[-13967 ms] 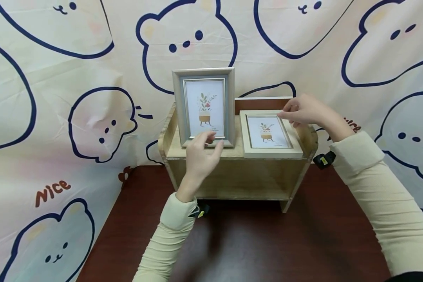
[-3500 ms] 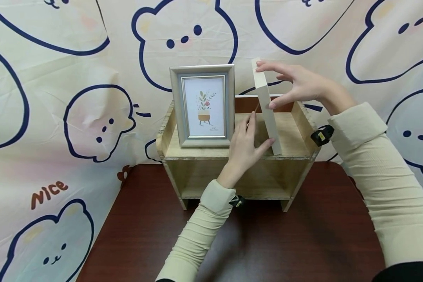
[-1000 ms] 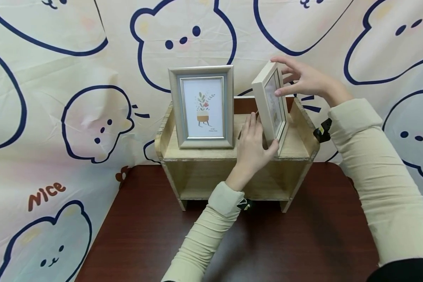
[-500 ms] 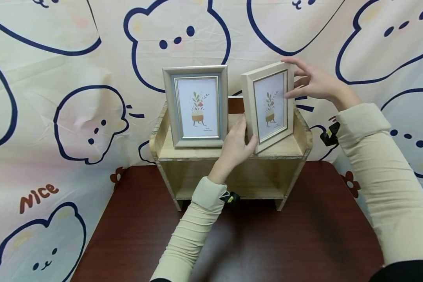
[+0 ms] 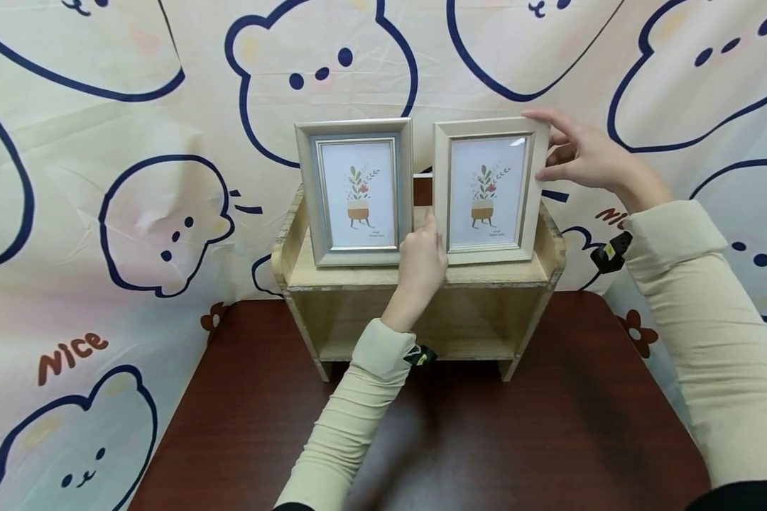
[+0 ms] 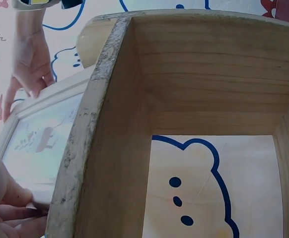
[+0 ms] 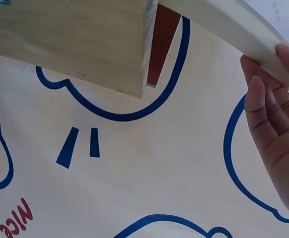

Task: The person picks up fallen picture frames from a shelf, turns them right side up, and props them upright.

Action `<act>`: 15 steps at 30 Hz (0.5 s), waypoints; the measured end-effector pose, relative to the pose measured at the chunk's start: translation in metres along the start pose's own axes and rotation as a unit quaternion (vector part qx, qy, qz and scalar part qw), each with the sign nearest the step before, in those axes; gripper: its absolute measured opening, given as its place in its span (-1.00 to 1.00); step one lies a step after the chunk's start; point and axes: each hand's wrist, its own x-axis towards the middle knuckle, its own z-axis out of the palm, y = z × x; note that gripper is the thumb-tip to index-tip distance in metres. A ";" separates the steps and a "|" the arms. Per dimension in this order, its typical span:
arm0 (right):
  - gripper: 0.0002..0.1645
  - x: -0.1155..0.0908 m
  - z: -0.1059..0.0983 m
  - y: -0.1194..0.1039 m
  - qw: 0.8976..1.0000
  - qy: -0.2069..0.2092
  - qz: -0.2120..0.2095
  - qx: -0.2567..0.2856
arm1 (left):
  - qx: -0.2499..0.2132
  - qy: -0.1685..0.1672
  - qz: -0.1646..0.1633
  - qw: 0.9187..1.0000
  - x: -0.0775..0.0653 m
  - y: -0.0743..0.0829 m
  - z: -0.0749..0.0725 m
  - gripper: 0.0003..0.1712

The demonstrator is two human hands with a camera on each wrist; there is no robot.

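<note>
A cream picture frame (image 5: 443, 152) stands upright on the top right of a small wooden shelf (image 5: 502, 275), its potted-plant print facing forward. My right hand (image 5: 584, 157) pinches its upper right edge, thumb in front and fingers behind; the right wrist view shows this hand (image 7: 281, 126) at the frame's edge. At the lower left corner is my left hand (image 5: 423, 261), index finger raised along the side. In the left wrist view, the thumb of the left hand (image 6: 5, 196) lies on the frame's border, with other fingers curled beneath.
A silver and blue-grey picture frame (image 5: 305, 177) with a similar print stands upright at the shelf's left, close beside my left hand. The shelf rests on a dark red table (image 5: 505, 440). Behind hangs a bear-patterned cloth (image 5: 185, 128).
The cream frame lay flat at first, then was raised edge-on. It has since turned to face forward beside the other frame, my right hand moving right with its edge.
</note>
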 end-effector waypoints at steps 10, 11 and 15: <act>0.01 -0.009 0.004 -0.004 1.000 0.000 0.004 -0.020 | 0.030 0.017 0.010 0.999 -0.006 0.001 0.002 -0.30; 0.01 -0.011 0.004 -0.004 0.999 0.003 0.002 -0.033 | 0.027 0.034 0.025 0.999 -0.010 0.001 0.001 -0.32; -0.02 -0.027 0.012 -0.008 0.996 0.063 -0.003 -0.070 | -0.028 0.127 0.101 0.986 -0.024 -0.005 -0.008 -0.46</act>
